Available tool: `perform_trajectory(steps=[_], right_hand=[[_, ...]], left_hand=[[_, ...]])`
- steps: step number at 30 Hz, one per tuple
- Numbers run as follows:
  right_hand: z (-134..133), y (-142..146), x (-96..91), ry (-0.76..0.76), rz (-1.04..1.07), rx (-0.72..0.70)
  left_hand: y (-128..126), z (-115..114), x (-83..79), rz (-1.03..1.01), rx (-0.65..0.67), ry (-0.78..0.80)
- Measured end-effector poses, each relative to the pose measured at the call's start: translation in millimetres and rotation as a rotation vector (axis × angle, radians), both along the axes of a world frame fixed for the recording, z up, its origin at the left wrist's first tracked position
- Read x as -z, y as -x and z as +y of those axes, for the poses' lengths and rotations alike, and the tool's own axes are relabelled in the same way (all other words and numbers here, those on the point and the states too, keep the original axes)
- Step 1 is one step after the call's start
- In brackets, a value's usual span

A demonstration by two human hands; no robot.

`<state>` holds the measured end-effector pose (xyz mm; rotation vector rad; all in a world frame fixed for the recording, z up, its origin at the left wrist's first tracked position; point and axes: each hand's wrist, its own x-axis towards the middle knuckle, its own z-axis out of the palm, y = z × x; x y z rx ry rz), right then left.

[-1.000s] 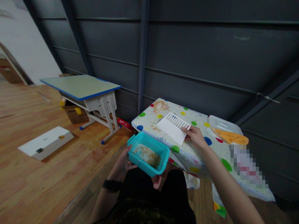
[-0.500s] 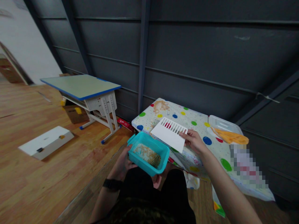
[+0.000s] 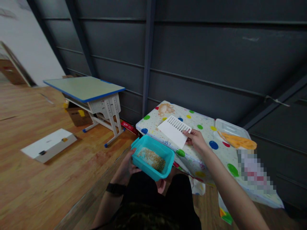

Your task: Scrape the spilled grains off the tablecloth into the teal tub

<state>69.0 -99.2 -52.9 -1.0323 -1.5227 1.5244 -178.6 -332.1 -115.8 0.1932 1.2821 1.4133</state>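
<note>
My left hand (image 3: 126,166) grips the left side of a turquoise plastic basin (image 3: 171,159), fingers partly hidden by it. Loose white, yellow and darker grains (image 3: 153,159) lie inside, heaped toward the right end. Between thumb and fingers, my right hand (image 3: 195,139) pinches the slotted edge of a flat white plastic scraper (image 3: 173,132). The scraper is over the near left part of a table with a dotted cloth (image 3: 200,132); whether it touches the cloth I cannot tell. Beyond it, a patch of spilled pale and tan grains (image 3: 166,109) lies near the table's far left corner.
An orange cloth (image 3: 237,140) and a clear plastic tray (image 3: 232,127) lie at the table's right end. A dark panelled wall (image 3: 203,54) rises behind. On the left stand a blue-edged desk (image 3: 83,88) and a white box (image 3: 49,145) on the wooden floor.
My right hand has moved the scraper slightly up and away from the basin, uncovering more cloth between them. The left hand and basin have barely moved.
</note>
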Motion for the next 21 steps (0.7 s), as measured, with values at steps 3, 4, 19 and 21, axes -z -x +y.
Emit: perform_trajectory(steps=[3, 4, 19, 21], right_hand=[[-4.1, -1.0, -0.9, 0.019, -0.011, -0.027], [-6.0, -1.6, -1.7, 0.021, -0.017, -0.038], [18.9, 3.1, -11.1, -0.010, 0.028, -0.021], [31.2, 13.5, -10.6, -0.013, 0.020, 0.004]], left_hand=[[-0.2, -1.0, -0.3, 0.002, 0.004, -0.025], [-0.3, -1.2, -0.3, 0.002, 0.005, -0.032], [1.2, 1.4, 0.5, -0.004, -0.013, -0.017], [1.8, 2.3, 1.1, -0.003, -0.015, -0.009]])
